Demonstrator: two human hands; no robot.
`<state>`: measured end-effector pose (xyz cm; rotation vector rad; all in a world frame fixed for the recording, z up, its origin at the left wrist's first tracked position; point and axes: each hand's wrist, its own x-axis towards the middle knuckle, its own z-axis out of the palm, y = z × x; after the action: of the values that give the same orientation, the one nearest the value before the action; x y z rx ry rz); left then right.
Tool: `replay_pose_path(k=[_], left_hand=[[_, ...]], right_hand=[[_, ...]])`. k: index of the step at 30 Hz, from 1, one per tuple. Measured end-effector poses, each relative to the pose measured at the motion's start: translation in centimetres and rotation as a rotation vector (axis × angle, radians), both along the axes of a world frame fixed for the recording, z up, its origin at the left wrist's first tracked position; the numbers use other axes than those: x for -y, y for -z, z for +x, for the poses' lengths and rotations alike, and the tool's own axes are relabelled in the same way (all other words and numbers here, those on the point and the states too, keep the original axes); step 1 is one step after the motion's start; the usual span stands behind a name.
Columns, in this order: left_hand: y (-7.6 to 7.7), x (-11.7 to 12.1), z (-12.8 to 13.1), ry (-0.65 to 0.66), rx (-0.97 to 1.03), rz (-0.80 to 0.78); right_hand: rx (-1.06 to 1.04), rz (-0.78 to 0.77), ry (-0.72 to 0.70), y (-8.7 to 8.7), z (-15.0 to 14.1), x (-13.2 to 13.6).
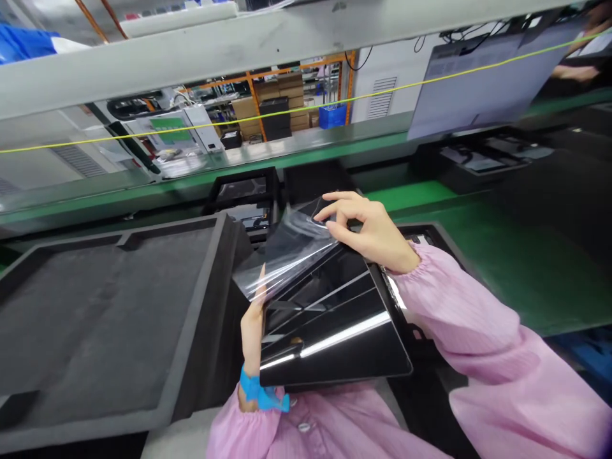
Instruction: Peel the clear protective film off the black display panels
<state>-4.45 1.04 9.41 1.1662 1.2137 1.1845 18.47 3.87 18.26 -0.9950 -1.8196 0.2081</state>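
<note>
A glossy black tablet screen [335, 319] is held tilted in front of me, its face reflecting bright light strips. My left hand [253, 319], with a blue wrist strap [262, 390], grips its left edge, the fingers partly hidden behind it. At the screen's upper edge, my right hand [366, 229] pinches a clear plastic film [291, 248] between thumb and fingers. The film stands lifted and curled away over the top left of the screen, its lower part still meeting the glass.
A large black foam tray [224, 255] stands at the left. Smaller black trays with parts [243, 191] lie ahead, and more trays [478, 156] sit at the back right on the green bench [516, 255]. A yellow cord [306, 107] and grey beam [268, 44] cross above. Another person's hand [576, 71] shows far right.
</note>
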Motion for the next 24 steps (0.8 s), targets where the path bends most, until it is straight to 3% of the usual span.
replay_pose_path(k=[6, 11, 14, 19, 24], left_hand=[[1.6, -0.4, -1.0, -0.126, -0.111, 0.052], [1.1, -0.2, -0.1, -0.117, -0.038, 0.073], [-0.3, 0.3, 1.0, -0.083, 0.026, 0.07], [-4.0, 2.5, 3.2, -0.037, 0.158, 0.024], [-6.7, 4.0, 4.5, 0.036, 0.408, -0.017]], right_hand=[[-0.215, -0.144, -0.035, -0.1, -0.4, 0.0], [-0.221, -0.135, -0.037, -0.4, -0.3, 0.7], [-0.223, -0.128, -0.025, -0.4, 0.0, 1.0], [-0.291, -0.031, -0.09, 0.1, 0.9, 1.3], [-0.431, 0.063, -0.128, 0.9, 1.8, 1.4]])
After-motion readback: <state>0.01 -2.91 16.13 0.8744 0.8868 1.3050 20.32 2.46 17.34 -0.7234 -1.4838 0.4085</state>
